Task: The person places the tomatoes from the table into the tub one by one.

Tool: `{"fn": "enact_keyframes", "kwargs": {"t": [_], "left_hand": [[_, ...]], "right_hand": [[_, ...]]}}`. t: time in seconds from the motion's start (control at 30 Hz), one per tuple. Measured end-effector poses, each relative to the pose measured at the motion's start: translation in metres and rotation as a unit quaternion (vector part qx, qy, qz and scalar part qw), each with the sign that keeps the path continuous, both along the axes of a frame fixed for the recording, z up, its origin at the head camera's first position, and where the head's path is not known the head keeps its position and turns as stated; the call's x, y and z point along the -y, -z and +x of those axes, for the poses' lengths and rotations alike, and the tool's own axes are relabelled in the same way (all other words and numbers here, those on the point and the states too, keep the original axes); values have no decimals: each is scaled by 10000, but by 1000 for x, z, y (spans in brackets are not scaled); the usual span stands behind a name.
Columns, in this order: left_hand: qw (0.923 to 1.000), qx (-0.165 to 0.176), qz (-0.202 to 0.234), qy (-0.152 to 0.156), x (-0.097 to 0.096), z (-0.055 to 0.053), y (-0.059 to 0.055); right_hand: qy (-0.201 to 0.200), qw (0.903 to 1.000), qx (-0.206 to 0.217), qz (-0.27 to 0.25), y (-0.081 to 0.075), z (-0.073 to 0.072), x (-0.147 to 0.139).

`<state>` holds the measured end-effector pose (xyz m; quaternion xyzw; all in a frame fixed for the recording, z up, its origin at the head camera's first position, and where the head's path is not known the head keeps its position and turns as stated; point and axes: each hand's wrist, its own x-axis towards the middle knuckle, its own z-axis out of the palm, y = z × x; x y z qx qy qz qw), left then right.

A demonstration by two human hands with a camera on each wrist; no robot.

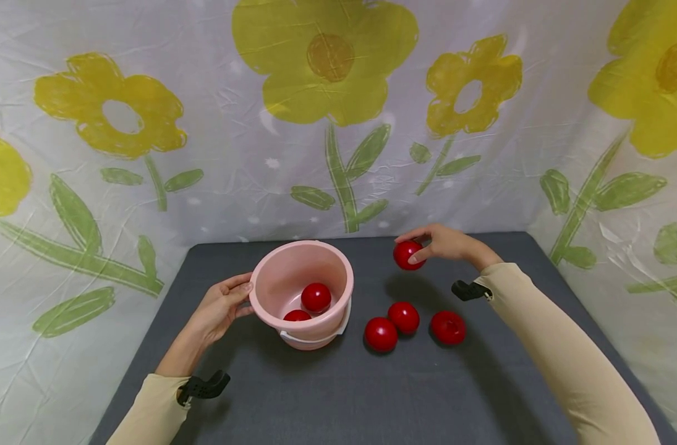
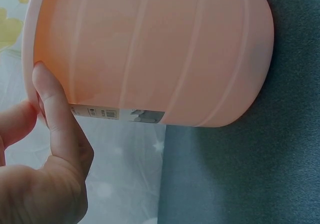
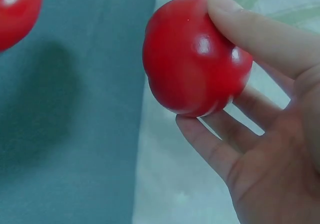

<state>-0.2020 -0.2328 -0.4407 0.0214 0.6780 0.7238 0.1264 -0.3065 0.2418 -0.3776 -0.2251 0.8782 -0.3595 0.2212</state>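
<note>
Bucket point(image 1: 302, 290), pink and the biggest thing before us, sits tipped against our left hand point(image 1: 218, 309), whose thumb and fingers point(image 2: 55, 119) clamp its rim; two red balls lie inside, just past those fingers. Our right hand point(image 1: 449, 244) hangs above the grey table point(image 1: 338, 395), fingers point(image 3: 250, 29) curled round a red ball point(image 1: 408, 254), well apart from the rim. Three more balls point(image 1: 405, 317) rest below and nearer us than that grip. We judge it best to keep the rim steady and release low, over the opening
</note>
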Motion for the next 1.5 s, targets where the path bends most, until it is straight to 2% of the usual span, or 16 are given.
{"fn": "enact_keyframes", "kwargs": {"t": [0.43, 0.7, 0.93, 1.3, 1.5], "left_hand": [[10000, 59, -23, -32, 0, 0, 0], [10000, 44, 70, -12, 0, -1, 1], [10000, 42, 76, 6, 0, -1, 2], [9999, 19, 120, 48, 0, 0, 0], [9998, 2, 194, 61, 0, 0, 1]], "right_hand": [[-321, 9982, -466, -195, -30, -8, 38], [-545, 9964, -577, -310, -48, -12, 68], [-584, 9962, -580, -292, -61, -11, 96], [-1080, 9899, -694, -607, -64, -13, 137], [-1391, 9855, -477, -849, -58, -11, 156]]}}
